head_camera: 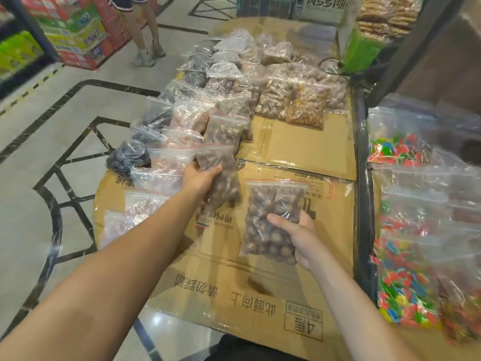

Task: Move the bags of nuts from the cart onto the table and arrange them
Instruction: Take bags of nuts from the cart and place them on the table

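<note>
Bags of nuts [229, 105] lying in rows across cardboard-covered surface [299, 149]. Candy bags [406, 282] sitting in cart [363, 178] at right. Right hand [302, 238] gripping bag of brown nuts [270, 217], lower edge resting on cardboard. Left hand [200, 178] clutching second nut bag [221, 175] beside rows. Hands apart.

Brown nuts are seen in clear red-lined bags [270, 217]; tan cardboard [294, 149] is printed black; multicoloured sweets [400, 306] are bagged.
</note>
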The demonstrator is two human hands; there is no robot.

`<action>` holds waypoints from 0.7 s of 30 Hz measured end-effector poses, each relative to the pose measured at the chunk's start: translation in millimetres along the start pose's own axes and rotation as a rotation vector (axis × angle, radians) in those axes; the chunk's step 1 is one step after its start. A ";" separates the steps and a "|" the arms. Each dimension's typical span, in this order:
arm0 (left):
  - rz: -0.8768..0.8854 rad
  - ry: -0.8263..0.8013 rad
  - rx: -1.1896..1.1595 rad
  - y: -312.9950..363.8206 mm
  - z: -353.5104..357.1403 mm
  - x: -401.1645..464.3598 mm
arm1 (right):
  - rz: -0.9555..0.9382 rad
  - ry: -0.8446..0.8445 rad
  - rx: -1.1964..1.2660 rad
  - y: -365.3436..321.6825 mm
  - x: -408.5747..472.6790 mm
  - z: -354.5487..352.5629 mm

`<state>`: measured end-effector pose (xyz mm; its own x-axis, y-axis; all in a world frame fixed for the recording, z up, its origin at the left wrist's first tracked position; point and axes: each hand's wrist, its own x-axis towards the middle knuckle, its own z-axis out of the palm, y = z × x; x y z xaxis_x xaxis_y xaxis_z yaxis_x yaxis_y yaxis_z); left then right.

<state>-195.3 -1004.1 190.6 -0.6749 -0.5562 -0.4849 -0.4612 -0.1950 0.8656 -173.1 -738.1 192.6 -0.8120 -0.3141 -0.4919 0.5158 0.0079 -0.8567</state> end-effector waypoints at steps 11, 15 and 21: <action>0.194 -0.033 0.430 15.0 -18.1 -56.0 | 0.064 0.008 -0.030 15.7 -2.1 25.8; 0.423 -0.066 0.718 12.7 -63.9 -91.8 | 0.121 0.053 -0.014 34.8 -3.2 54.6; 0.619 0.037 0.972 -7.2 -122.8 -116.2 | 0.132 0.070 -0.051 33.7 18.3 122.4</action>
<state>-42.8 -1037.2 256.0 -0.9307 -0.3657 0.0074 -0.3167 0.8158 0.4839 -137.1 -859.8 173.8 -0.7563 -0.2401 -0.6085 0.6061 0.0930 -0.7899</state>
